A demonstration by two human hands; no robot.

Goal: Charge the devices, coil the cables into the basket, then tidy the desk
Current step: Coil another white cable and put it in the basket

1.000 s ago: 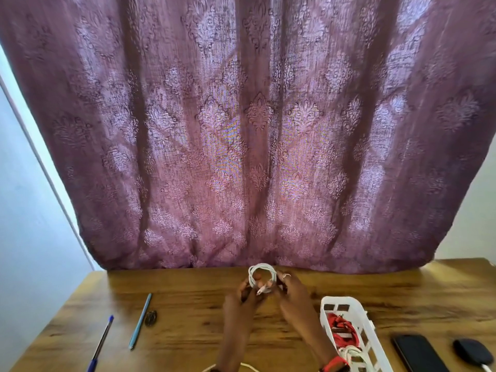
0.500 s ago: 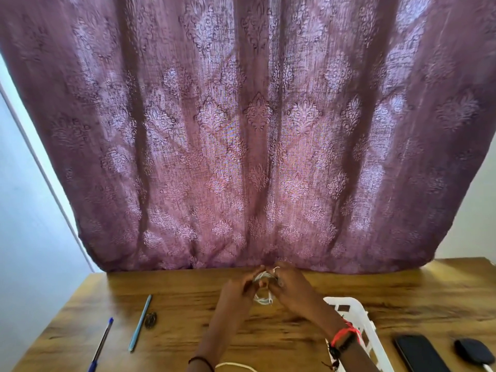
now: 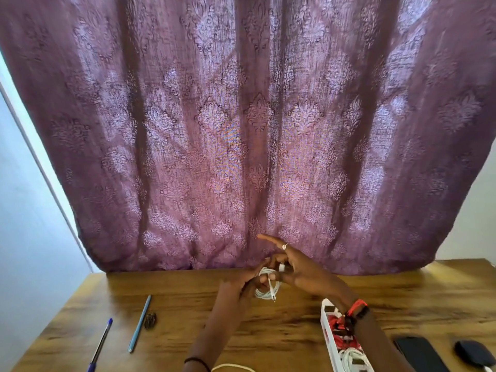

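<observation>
A coiled white cable (image 3: 266, 289) hangs between both hands above the middle of the wooden desk (image 3: 281, 334), one plug end dangling below the coil. My left hand (image 3: 237, 284) grips the coil from the left. My right hand (image 3: 303, 272) pinches it from the right, with the index and ringed fingers stretched out toward the curtain. The white slotted basket (image 3: 328, 328) lies at lower right under my right wrist, holding a red cable (image 3: 338, 327) and a white cable (image 3: 349, 357).
A black phone (image 3: 420, 354) and a dark device (image 3: 473, 353) lie at the right front. Two pens (image 3: 139, 323) (image 3: 100, 345) and a small dark clip (image 3: 150, 320) are at the left. Another white cable (image 3: 232, 367) loops at the front edge. A purple curtain (image 3: 241, 130) hangs behind.
The coil has been lowered from an upright hold and turned between the hands. My right hand shifted left and forward, and its fingers have spread out over the coil.
</observation>
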